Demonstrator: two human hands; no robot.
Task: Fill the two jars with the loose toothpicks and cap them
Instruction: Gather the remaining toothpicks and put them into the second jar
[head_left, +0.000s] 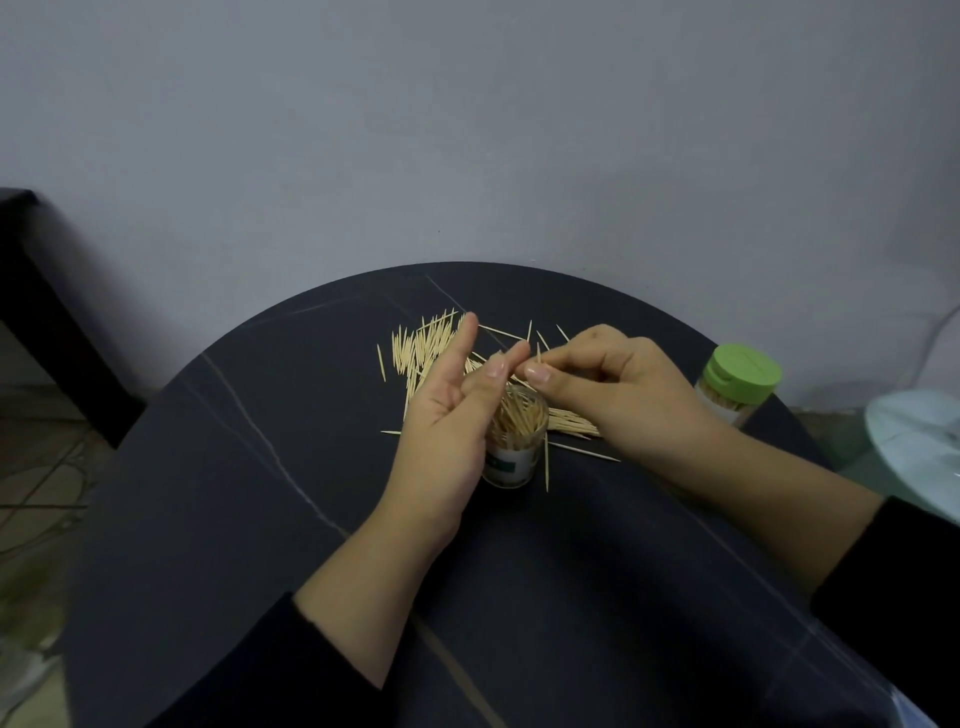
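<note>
An open clear jar (511, 457), partly filled with toothpicks, stands upright at the middle of the round black table (260, 467). My left hand (447, 415) is against the jar's left side, its thumb over the jar's mouth and its index finger stretched up. Above the mouth my right hand (608, 384) pinches a toothpick between thumb and forefinger. Loose toothpicks (421, 348) lie in a heap behind the hands, and a few more lie to the right of the jar. A second jar (737, 384) with a green cap on stands at the right edge.
The table's far edge touches a grey wall. A pale round object (919, 447) sits off the table at the right. A dark piece of furniture (36, 291) stands at the left, with tiled floor below it.
</note>
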